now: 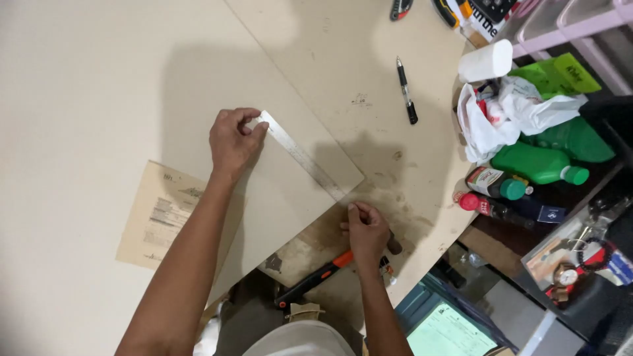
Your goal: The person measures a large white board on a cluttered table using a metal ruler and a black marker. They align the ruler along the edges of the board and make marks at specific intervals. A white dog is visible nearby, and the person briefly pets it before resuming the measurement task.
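Head view: left hand (232, 140) fingers pinched the ruler's (302, 155) far end, and right hand (366, 229) fingers pressed its near end, pinning it flat along the board's (277, 191) edge near the desk's (79, 79) front edge; a pen (406, 89) lay apart.

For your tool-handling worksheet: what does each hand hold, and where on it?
The left hand presses the far end of the metal ruler. The right hand grips a tool at the ruler's near end; which tool cannot be told.

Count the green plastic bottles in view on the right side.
2. One green bottle lies on its side with a green cap, below the white plastic bag. A second, darker green bottle lies behind it, partly covered by the bag. Others may be hidden in the clutter.
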